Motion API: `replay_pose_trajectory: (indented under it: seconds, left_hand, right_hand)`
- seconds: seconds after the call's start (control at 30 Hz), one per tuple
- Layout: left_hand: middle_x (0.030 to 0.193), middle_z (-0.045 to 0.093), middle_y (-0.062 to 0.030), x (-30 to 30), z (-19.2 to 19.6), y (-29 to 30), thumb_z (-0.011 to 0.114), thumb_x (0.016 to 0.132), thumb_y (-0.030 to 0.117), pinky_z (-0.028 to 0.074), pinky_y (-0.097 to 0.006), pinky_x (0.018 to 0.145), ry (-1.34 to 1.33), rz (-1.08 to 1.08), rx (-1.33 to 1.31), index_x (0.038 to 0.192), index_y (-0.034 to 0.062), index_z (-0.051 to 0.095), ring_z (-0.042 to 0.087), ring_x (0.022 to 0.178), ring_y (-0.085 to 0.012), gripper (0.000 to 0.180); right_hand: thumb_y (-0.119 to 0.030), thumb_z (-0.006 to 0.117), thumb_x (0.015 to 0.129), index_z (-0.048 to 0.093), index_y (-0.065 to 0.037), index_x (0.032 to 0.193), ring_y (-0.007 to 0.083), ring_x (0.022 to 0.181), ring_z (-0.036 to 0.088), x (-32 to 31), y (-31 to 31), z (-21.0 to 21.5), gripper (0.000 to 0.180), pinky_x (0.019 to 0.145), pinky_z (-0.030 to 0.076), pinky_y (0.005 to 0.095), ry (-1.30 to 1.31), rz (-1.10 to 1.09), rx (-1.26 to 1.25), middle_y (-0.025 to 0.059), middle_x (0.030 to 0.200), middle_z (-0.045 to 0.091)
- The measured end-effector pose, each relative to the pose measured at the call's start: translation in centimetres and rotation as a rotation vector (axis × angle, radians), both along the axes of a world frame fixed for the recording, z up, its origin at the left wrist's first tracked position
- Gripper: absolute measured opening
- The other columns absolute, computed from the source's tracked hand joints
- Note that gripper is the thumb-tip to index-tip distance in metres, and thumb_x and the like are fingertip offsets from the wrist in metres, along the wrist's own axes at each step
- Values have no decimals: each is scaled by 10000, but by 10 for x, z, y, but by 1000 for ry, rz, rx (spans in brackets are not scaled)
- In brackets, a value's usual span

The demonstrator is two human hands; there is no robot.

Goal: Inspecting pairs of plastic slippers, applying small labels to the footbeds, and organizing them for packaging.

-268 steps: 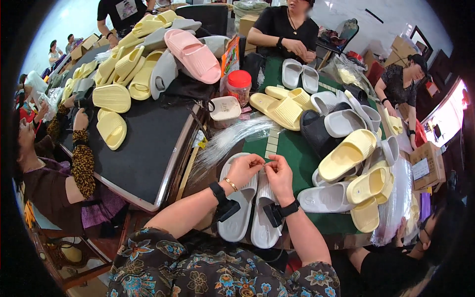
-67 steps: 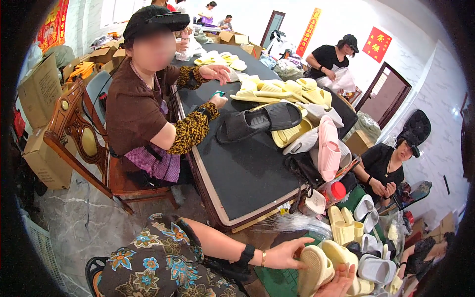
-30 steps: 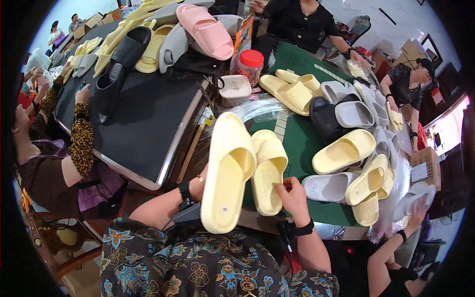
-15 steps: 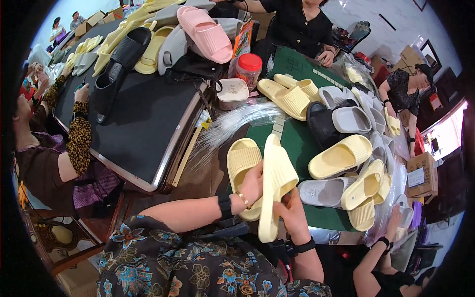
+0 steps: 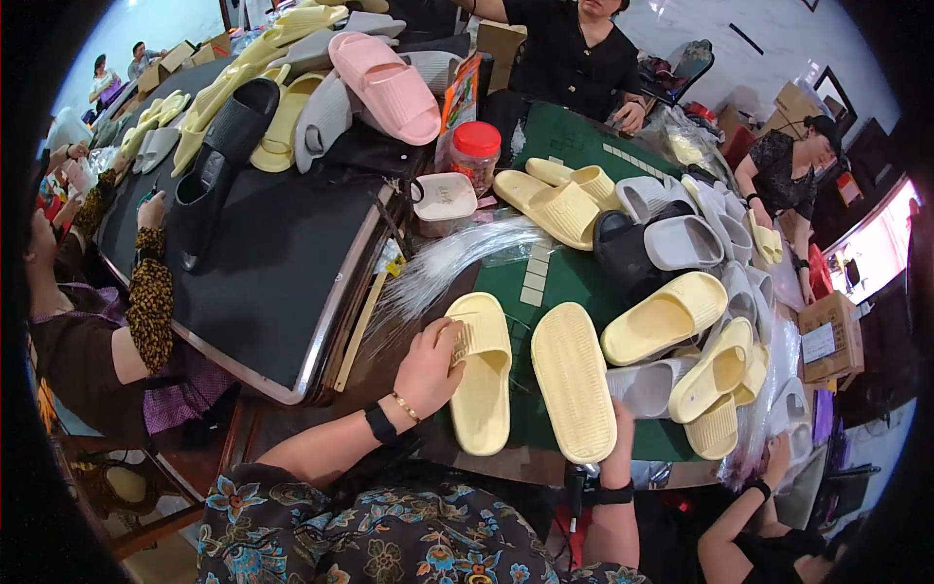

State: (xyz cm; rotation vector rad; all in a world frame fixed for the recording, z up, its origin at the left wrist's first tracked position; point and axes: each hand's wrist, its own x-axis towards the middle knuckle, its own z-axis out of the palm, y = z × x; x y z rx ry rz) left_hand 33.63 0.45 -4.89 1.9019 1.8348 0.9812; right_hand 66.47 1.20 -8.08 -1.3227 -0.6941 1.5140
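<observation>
Fingers (image 5: pixel 446 338) of the left hand (image 5: pixel 426 368) are seen bent close together over the ribbed strap (image 5: pixel 486 337) of a yellow slipper (image 5: pixel 484 409), touched from its left side; whether anything is pinched beneath the strap cannot be told. By those fingers the slipper is reached near its far end, most of its length being left toward the wearer's body, to their right and below. Its open footbed is turned up to view, and its long axis is pointed almost straight away from the body.

To the right of the same fingers, across a narrow strip of green tabletop (image 5: pixel 522 375), a second yellow slipper (image 5: pixel 571 380) is shown with its sole outward. Its long axis is set nearly parallel to the first, the far end leaned slightly left. It is held at its lower right edge by the right hand (image 5: pixel 621 446), clearly the nearer of the two; the fingers there are mostly hidden behind it, closed on that edge as far as can be judged.

Just beyond the right fingers a grey slipper (image 5: pixel 644 389) is seen, while clear plastic strips (image 5: pixel 457 261) are spread past the left fingertips.
</observation>
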Motion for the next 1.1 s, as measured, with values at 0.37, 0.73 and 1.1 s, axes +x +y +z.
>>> replay_pose_trajectory:
  seconds: [0.37,0.73,1.1]
  left_hand:
    - [1296,460,-193,-7,1,-3,668,777,81,427,-417,983,-19,3,-61,1250,18,494,476,1169,-379,508]
    - [1263,472,-186,-26,-4,-16,650,765,40,461,-417,940,-98,15,2,1200,36,518,516,1107,-383,455]
    - [1242,489,-183,-29,-6,-12,660,765,42,456,-409,945,-148,36,29,1175,23,531,518,1116,-370,430]
  right_hand:
    - [-265,781,731,408,7,1352,406,1213,426,-80,-36,96,774,900,426,449,-1391,427,665,283,1366,374]
    - [-175,762,644,244,-11,1459,480,1311,304,-93,-18,91,979,1001,368,510,-1553,494,513,344,1479,139]
    - [1,540,867,196,-7,1471,232,1097,562,-76,-10,20,695,884,494,333,-330,288,170,192,1360,434]
